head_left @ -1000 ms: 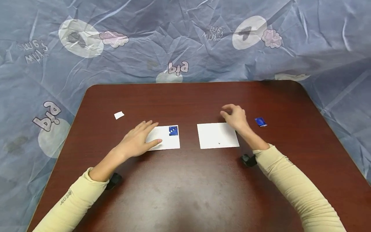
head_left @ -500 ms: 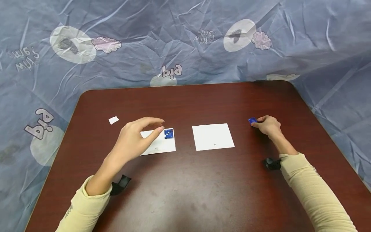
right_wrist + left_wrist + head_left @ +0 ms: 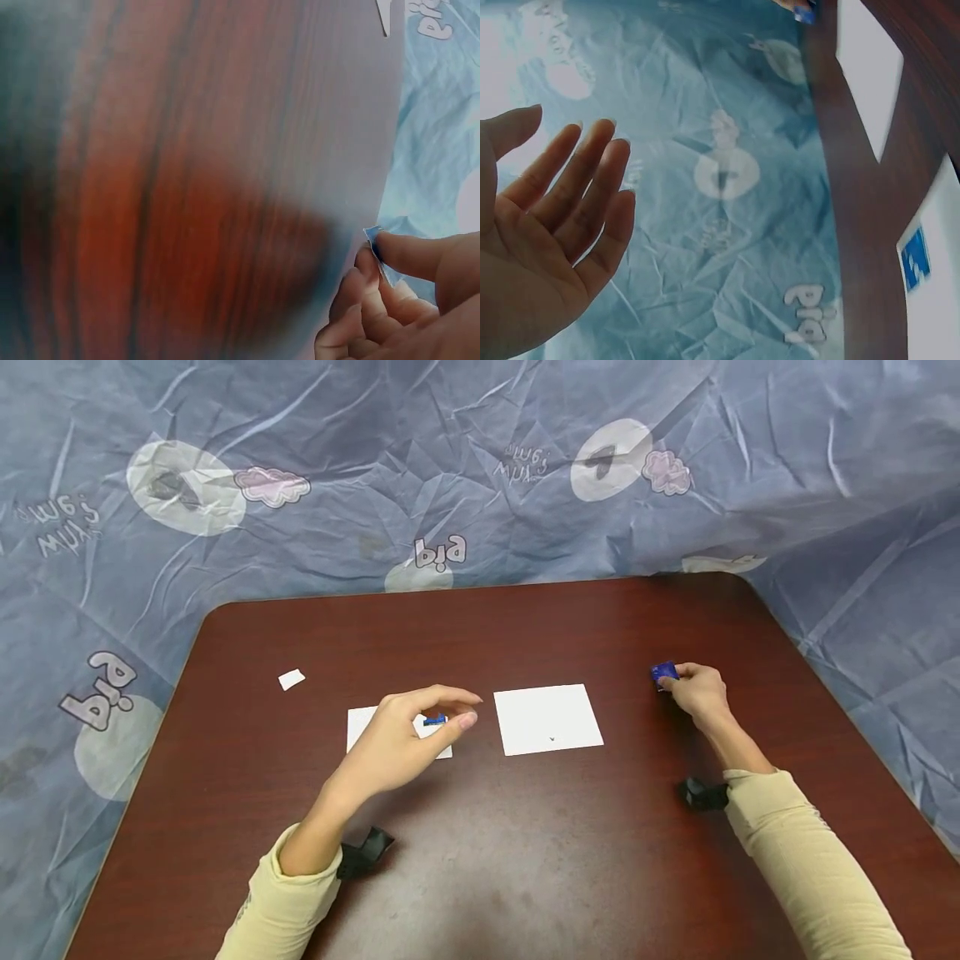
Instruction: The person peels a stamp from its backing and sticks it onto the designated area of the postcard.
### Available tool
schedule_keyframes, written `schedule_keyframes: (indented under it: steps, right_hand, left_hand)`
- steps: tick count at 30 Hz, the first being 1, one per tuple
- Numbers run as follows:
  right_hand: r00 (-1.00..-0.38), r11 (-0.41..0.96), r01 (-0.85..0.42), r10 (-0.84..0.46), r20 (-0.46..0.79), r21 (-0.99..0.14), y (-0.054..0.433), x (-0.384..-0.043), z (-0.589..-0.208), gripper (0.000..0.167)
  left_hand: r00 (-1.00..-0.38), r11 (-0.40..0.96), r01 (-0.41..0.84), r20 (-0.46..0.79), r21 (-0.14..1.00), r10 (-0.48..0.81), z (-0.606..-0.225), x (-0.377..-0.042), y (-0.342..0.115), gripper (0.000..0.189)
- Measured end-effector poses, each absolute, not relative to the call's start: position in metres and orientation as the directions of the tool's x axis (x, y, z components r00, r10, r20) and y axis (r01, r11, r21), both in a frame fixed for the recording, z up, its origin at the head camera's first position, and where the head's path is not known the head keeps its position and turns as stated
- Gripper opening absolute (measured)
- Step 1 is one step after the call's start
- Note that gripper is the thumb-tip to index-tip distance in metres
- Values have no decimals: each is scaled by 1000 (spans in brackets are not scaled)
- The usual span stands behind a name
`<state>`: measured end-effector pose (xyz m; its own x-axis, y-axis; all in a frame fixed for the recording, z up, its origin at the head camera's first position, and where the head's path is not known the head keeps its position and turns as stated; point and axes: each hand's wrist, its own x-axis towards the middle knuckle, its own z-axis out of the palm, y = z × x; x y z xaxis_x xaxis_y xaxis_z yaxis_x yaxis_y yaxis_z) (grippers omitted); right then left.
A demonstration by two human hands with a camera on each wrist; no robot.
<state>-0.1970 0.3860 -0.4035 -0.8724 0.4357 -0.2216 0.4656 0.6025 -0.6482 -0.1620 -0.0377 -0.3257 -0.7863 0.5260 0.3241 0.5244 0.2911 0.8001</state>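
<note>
At the right side of the table, my right hand (image 3: pixel 699 693) pinches a small blue stamp (image 3: pixel 663 673) between thumb and fingers. In the right wrist view the stamp (image 3: pixel 377 251) is seen nearly edge-on under the thumb. My left hand (image 3: pixel 405 739) hovers, loosely curved and holding nothing, over the left white envelope (image 3: pixel 359 722), hiding much of it. That envelope bears a blue stamp (image 3: pixel 915 259) at its corner, plain in the left wrist view. Between the hands lies a second white envelope (image 3: pixel 547 718), with a small dark mark near its front edge.
A small white paper piece (image 3: pixel 291 679) lies at the table's left. The brown wooden table (image 3: pixel 525 852) has a rounded back edge. Behind it hangs a crumpled blue-grey printed cloth (image 3: pixel 337 552). Black wrist straps (image 3: pixel 365 852) show below the sleeves.
My right hand has moved right from above the right envelope and taken hold of the blue stamp. My left hand has lifted off the left envelope and shifted right.
</note>
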Motion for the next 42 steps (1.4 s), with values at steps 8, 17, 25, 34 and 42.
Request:
schedule_keyframes:
  steps: [8, 17, 25, 34, 42]
  right_hand:
    - [-875, 484, 374, 467, -128, -791, 385, -190, -403, 47]
    - [-901, 390, 185, 433, 2, -902, 360, -193, -385, 38]
    - [-951, 403, 90, 307, 42, -911, 330, -192, -369, 40]
    - [-969, 401, 84, 246, 18, -912, 314, -189, -365, 40]
    - [-982, 376, 43, 188, 31, -926, 300, -183, -364, 37]
  left_hand:
    - [-764, 190, 511, 341, 838, 548, -324, -155, -21, 17]
    - [-778, 190, 492, 330, 850, 535, -325, -154, -12, 14]
    - [-794, 184, 464, 314, 866, 521, -327, -156, -8, 12]
    - [-805, 186, 445, 300, 876, 512, -334, -161, -6, 12]
    - [-816, 194, 417, 272, 888, 511, -339, -163, -3, 14]
